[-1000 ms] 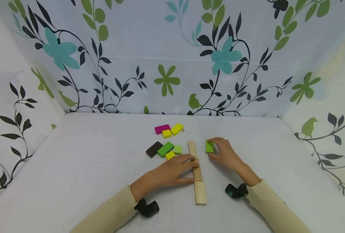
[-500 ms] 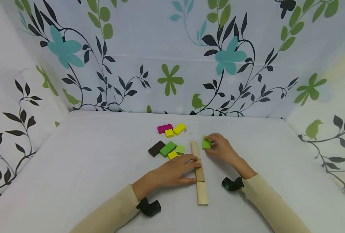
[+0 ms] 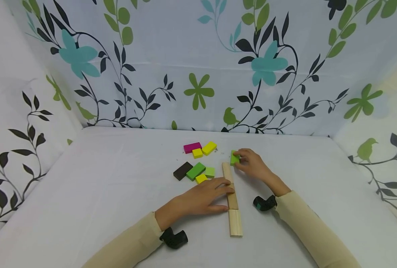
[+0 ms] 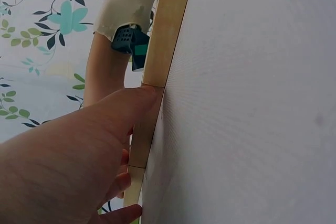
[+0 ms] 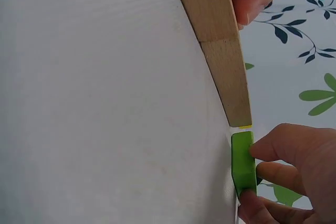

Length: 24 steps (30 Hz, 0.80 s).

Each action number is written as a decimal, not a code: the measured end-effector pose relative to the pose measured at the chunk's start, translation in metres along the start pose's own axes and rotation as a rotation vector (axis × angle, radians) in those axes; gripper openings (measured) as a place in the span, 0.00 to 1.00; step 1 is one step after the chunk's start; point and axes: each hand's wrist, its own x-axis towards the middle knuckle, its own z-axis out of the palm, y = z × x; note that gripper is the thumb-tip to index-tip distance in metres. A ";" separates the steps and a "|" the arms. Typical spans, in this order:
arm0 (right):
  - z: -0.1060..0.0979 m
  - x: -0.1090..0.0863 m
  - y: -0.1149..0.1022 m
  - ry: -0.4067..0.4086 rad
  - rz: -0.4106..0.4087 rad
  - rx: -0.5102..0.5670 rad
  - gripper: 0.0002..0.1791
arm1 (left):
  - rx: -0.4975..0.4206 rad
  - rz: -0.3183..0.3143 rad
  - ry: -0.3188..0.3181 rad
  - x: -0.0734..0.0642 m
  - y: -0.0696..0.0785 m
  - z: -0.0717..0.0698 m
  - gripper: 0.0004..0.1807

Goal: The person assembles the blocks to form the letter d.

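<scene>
Three plain wooden blocks lie end to end in a row (image 3: 235, 224) on the white table, running away from the person. Across the middle of this row rests my left hand (image 3: 198, 199), its fingers extended onto the wood. In the left wrist view, its thumb touches the row (image 4: 167, 35) close to a joint between two blocks. My right hand (image 3: 253, 165) pinches a light green block (image 3: 233, 158) between thumb and fingers. The right wrist view puts this green block (image 5: 243, 156) just off the far end of the wooden row, with a narrow gap between.
Left of the row sit a dark brown block (image 3: 183, 171), a green block (image 3: 196, 171), a pale green block (image 3: 210, 172) and a yellow block (image 3: 201, 178). Farther back are a magenta block (image 3: 192, 147) and two yellow ones. A patterned cloth (image 3: 158, 44) hangs behind the table.
My right hand has carried the light green block away from the person and leftward, closer to the far end of the wooden row. The left hand stays on the row.
</scene>
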 end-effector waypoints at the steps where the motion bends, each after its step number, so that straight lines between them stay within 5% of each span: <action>1: 0.000 0.002 0.001 0.000 -0.002 -0.002 0.21 | 0.002 0.009 0.007 0.000 0.000 0.000 0.27; 12: 0.005 0.016 0.002 -0.047 -0.029 0.066 0.21 | 0.010 0.025 0.014 -0.001 0.001 -0.001 0.28; 24: 0.009 0.023 -0.006 -0.079 -0.021 0.016 0.19 | 0.050 0.008 0.008 0.000 0.001 0.001 0.28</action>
